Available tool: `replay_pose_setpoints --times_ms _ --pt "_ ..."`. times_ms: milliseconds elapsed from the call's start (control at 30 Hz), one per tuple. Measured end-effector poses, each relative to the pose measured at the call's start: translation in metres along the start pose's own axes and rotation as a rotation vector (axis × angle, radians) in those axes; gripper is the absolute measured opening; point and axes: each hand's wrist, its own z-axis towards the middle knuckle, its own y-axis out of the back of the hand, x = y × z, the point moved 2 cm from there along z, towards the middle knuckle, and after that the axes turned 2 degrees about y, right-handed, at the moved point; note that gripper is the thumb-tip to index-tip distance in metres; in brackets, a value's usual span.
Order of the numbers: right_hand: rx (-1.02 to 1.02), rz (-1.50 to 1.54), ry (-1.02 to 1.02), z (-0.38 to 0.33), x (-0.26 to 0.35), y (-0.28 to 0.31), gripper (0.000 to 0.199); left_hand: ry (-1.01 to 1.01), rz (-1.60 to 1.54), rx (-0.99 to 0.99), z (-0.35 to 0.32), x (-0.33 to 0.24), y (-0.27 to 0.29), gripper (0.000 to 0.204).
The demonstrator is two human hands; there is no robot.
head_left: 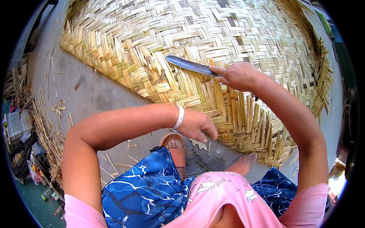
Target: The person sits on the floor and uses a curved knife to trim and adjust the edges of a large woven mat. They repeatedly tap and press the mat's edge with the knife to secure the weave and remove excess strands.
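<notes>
1. The right hand [237, 76] had its fingers closed on a curved metal blade [192, 66].
2. The blade was over the woven mat [213, 34].
3. The left hand [195, 125], fingers half-curled and empty, was near the mat's edge.

The metal blade [190, 65] looks glossy, the plant-fibre mat [197, 38] rough.

One broad, straw-coloured woven mat [182, 38], one curved grey metal blade [192, 65], one bare left hand [195, 126], one bare right hand [239, 76], one white bracelet [179, 117], two near feet [243, 165], one orange-brown sandal [178, 157].
</notes>
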Motion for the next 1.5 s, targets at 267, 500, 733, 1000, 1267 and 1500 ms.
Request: replay_pose_setpoints --times_ms 267,500,733,1000,1267,1500 --pt "0.031 -0.147 0.057 -0.088 0.000 0.023 0.047 0.431 1.492 -0.471 -0.021 0.018 0.161 0.037" --pt "-0.055 -0.014 -0.051 -0.080 -0.023 -0.020 0.050 0.885 1.416 0.046 0.009 0.021 0.183 0.020" --pt "-0.048 0.041 -0.085 -0.057 -0.028 -0.031 0.050 0.952 1.241 -0.016 0.010 0.023 0.173 0.015" --pt "0.088 0.160 -0.076 -0.036 -0.030 -0.035 0.049 0.981 1.110 -0.223 -0.001 0.052 0.153 0.012" --pt "-0.007 0.200 -0.092 -0.038 -0.025 -0.036 0.050 0.051 -0.081 0.022 0.011 0.022 -0.030 0.032" --pt "-0.128 0.674 -0.092 -0.099 -0.017 -0.001 0.050 0.716 -0.415 -1.239 -0.090 0.055 0.062 0.051"
